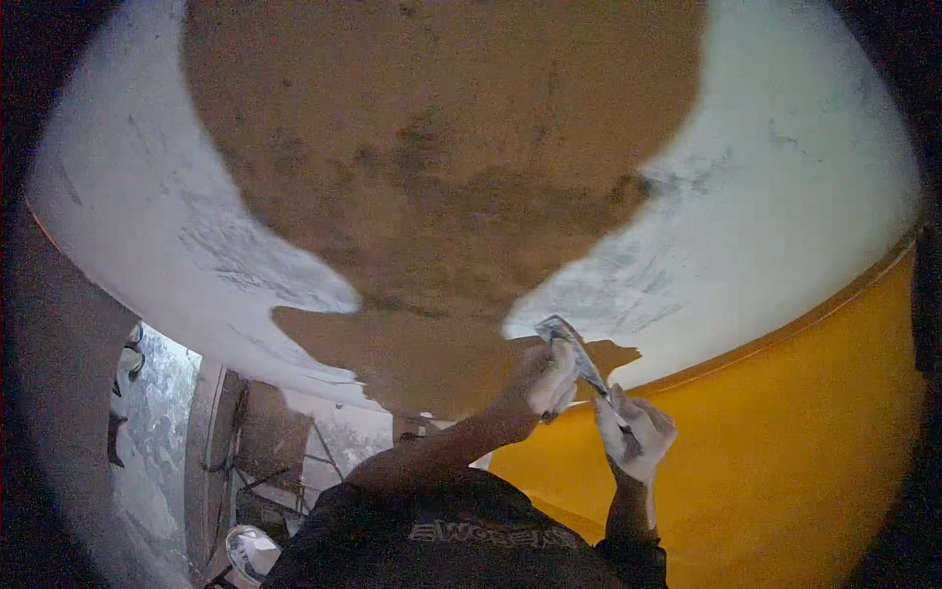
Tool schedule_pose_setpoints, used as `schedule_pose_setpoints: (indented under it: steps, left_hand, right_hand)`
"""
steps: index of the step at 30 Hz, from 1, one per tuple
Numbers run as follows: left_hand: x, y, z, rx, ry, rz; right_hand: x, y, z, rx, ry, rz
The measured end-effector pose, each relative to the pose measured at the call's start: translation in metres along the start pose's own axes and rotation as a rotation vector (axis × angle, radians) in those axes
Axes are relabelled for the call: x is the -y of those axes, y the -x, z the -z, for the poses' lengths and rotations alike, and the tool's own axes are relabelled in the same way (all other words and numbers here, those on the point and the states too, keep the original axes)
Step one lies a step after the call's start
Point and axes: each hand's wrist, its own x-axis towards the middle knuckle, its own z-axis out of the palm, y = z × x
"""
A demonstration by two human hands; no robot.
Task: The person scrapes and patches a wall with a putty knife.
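My right hand [636, 432] grips the handle of a long, narrow putty knife [587, 365], its blade smeared grey-white and angled up to the left. My left hand [552, 378] is closed at the blade, its thumb and fingers against it; both hands are whitened with pale material. Above them spreads a curved surface with a large bare brown area [442, 118] between patchy white coatings [785, 177]. The knife's tip is near the edge of the right-hand white patch; I cannot tell whether it touches the surface.
An orange wall [765, 422] runs along the right, under the coated surface. At the lower left are a bright opening with mottled pale surfaces [157, 432], a grey frame [201, 471], thin metal bars resembling scaffolding [319, 456] and a round shiny object [253, 550].
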Motion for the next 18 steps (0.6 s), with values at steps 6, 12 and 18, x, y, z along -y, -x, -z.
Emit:
schedule_pose_setpoints:
  steps: [6, 12, 18]
  left_hand:
    - [0.024, -0.021, 0.001, 0.090, 0.035, 0.131]
    - [0.007, -0.002, 0.019, -0.020, -0.095, 0.097]
    - [0.006, -0.006, 0.001, -0.017, -0.029, 0.072]
  right_hand:
    - [-0.008, 0.021, 0.000, -0.035, 0.188, -0.079]
    - [-0.001, 0.010, -0.016, -0.073, 0.020, -0.040]
    - [0.005, 0.005, 0.002, -0.044, 0.076, 0.008]
